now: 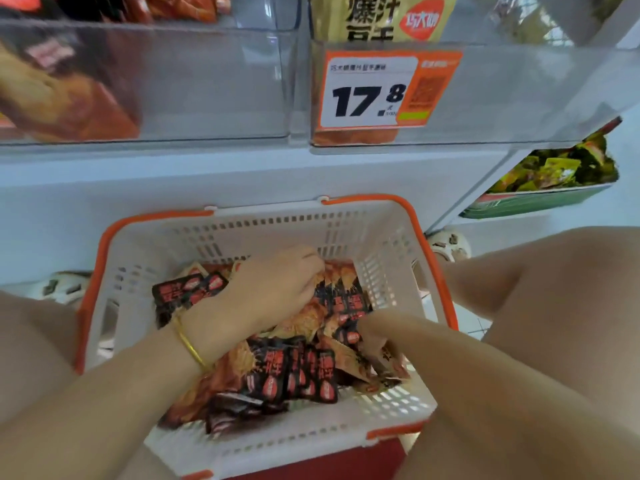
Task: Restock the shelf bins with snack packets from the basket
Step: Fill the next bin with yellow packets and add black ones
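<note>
**Q:** What is the condition of the left fingers?
**A:** The fingers (308, 266) of the left hand (277, 289) are bent downward at the knuckles and held close together. Their tips are buried in the black-and-red foil snack packets (294, 372). Whether they pinch a packet cannot be told.

**Q:** And the right fingers?
**A:** The right hand (375, 339) is blurred and largely hidden behind its own forearm. Its fingers (367, 327) reach down into the same pile, towards the right wall. Whether they are spread or pinching cannot be told.

**Q:** Where are the snack packets?
**A:** They lie in a loose heap on the floor of the white perforated plastic basket (391, 258) with orange rim and handles. Both hands are inside it. A thin gold bangle (190, 348) sits on the left wrist.

**Q:** What surrounds the basket?
**A:** Above it, a white shelf (173, 174) carries two clear plastic shelf bins side by side.
- The left bin (214, 84) holds orange-red packets at its left end.
- The right bin (502, 91) carries an orange-and-white price label (374, 91) on its front, reading 17.8.
- At the lower right, green packets (561, 168) fill a further tray.
</note>
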`<state>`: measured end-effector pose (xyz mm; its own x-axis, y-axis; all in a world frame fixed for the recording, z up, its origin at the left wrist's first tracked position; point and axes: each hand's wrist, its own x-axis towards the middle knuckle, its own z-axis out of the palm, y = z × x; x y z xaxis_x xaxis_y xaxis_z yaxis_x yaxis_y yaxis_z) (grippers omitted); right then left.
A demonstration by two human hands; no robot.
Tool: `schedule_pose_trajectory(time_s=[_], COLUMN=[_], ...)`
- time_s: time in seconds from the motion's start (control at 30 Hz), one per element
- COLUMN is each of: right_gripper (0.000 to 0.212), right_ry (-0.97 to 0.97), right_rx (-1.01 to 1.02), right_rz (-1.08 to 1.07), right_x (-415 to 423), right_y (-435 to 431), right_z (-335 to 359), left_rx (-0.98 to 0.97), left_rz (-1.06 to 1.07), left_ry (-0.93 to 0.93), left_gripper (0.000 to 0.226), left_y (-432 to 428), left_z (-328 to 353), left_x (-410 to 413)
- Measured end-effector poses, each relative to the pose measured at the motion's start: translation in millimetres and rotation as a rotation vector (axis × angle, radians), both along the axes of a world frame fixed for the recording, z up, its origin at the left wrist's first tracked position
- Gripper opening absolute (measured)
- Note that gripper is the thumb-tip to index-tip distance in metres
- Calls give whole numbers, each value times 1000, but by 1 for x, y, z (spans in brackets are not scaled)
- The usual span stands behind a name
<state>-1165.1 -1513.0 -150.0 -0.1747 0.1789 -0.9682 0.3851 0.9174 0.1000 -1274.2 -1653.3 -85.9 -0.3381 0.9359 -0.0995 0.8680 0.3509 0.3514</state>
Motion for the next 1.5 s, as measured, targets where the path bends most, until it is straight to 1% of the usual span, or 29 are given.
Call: schedule_pose_trajectory(time_s=[0.1,0.13,0.2,0.27,0.3,0.37,0.43,0.47,0.53,0.57,0.6,0.63,0.67,0.73,0.77,0.8,0.83,0.87,0.9,0.93,0.97,1.0,1.03,1.07,1.17,1.27,1.33,1.37,1.5], right_gripper=[45,41,30,20,17,20,31,42,65,70,71,68,59,31,26,25,23,17,13,14,16,17,21,27,38,43,37,32,31], right_ry=[143,244,441,567,584,547,578,644,851,940,988,1024,1065,1185,1267,1362,1476,1597,1711,1801,1829,1802,1723,1620,1373,1334,1296,1267,1225], right_rx=[38,10,-76,-264,-354,-523,-570,-527,-414,-432,-514,-597,-653,-703,-713,-716,-688,-646,-559,-418,-265,-148,-100,-105,-139,-27,62,55,-44], right_rz=[-69,-142,-391,-747,-919,-1124,-1138,-1092,-971,-961,-967,-949,-890,-788,-798,-840,-885,-935,-956,-940,-889,-836,-809,-831,-930,-929,-869,-859,-888], right_x=[-21,-29,-42,-46,-45,-39,-31,-28,-21,-17,-12,-7,-3,1,0,-2,-4,-9,-15,-23,-33,-46,-59,-72,-105,-128,-135,-139,-148], right_y=[14,18,26,28,29,28,31,36,48,51,52,50,50,54,58,64,72,84,97,112,124,135,143,150,163,177,177,175,164], right_z=[17,27,53,76,89,111,130,139,154,163,171,181,190,212,227,243,260,274,288,296,302,304,301,294,265,246,245,244,236], left_rx=[-46,-80,-166,-212,-196,-88,46,97,209,277,337,382,416,489,551,634,728,800,816,759,620,457,332,250,218,265,287,291,285], left_rz=[2,1,-16,-12,2,32,96,155,299,356,385,386,359,296,292,312,337,342,324,297,265,236,221,216,235,227,226,232,237], left_ry=[-33,-44,-49,-66,-74,-65,-102,-158,-297,-368,-435,-502,-567,-700,-721,-663,-526,-347,-165,19,197,340,442,512,656,744,756,756,757], left_gripper=[25,24,39,60,63,50,28,23,23,24,27,29,30,30,28,22,17,14,12,20,33,47,56,59,57,60,61,62,65], left_y=[3,4,5,5,6,6,6,6,8,8,10,12,16,28,34,42,49,57,64,73,82,90,98,104,113,111,111,112,111], left_z=[1,1,2,4,8,19,37,47,70,83,97,111,125,155,170,182,194,203,211,216,218,218,216,213,201,197,195,195,194], left_x=[4,5,8,10,12,14,12,10,1,-3,-5,-6,-7,-7,-7,-11,-16,-22,-30,-38,-47,-55,-61,-65,-68,-67,-69,-68,-68])
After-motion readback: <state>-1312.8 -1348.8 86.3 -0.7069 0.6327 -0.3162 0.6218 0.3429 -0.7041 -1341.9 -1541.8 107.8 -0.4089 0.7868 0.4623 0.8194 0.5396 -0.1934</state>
